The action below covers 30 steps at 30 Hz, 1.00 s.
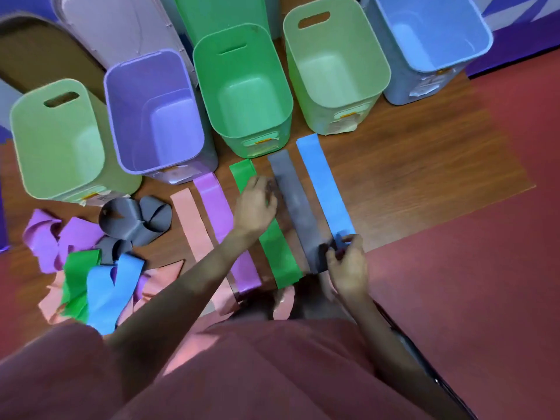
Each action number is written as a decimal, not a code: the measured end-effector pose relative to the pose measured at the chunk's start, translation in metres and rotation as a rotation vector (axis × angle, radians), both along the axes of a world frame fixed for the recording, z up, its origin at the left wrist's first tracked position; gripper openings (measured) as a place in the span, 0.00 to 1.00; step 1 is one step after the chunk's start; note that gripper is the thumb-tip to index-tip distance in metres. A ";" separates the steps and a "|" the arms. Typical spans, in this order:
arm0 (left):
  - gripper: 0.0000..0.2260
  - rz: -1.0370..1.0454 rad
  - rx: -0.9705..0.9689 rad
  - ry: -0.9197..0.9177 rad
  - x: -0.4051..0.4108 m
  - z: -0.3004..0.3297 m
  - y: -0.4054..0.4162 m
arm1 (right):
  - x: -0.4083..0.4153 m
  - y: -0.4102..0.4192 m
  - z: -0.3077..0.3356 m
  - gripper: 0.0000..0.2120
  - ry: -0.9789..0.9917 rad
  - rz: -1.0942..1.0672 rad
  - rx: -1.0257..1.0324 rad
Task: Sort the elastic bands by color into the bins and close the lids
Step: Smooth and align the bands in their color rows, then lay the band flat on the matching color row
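Flat bands laid out in a row on the wooden floor (424,177), five open plastic bins behind, none filled yet.

Right hand (348,268) pinching near end of flat dark grey elastic band (295,207), fingers (345,241) narrow, closed on band edge just beside long flat blue elastic band (324,183). Left hand (256,207) resting over flat green elastic band (277,253), fingers loosely curled; grip there unclear. Pink-purple strip (212,198) and salmon strip (191,222) lying parallel further left. Tangled pile of mixed bands (91,268) at far left, unsorted. Bright green bin (242,86), lavender bin (154,110), light blue bin (430,31) empty. Bands likely light, thin, floppy, stretchy: best pinched at one end or gathered mid-length, then dropped in.
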<state>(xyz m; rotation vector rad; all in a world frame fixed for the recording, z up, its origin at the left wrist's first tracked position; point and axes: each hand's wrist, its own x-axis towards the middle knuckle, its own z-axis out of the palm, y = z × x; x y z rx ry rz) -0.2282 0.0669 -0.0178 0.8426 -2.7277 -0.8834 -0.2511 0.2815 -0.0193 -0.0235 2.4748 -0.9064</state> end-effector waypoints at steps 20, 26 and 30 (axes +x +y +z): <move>0.12 0.384 -0.085 -0.132 0.237 -0.005 -0.143 | 0.116 -0.195 0.021 0.26 0.121 1.133 0.084; 0.19 0.577 -0.080 -0.228 0.228 -0.013 -0.198 | 0.129 -0.241 0.018 0.26 0.200 1.215 0.147; 0.16 0.593 -0.010 -0.272 0.226 -0.021 -0.226 | 0.133 -0.262 0.019 0.27 0.194 1.234 0.168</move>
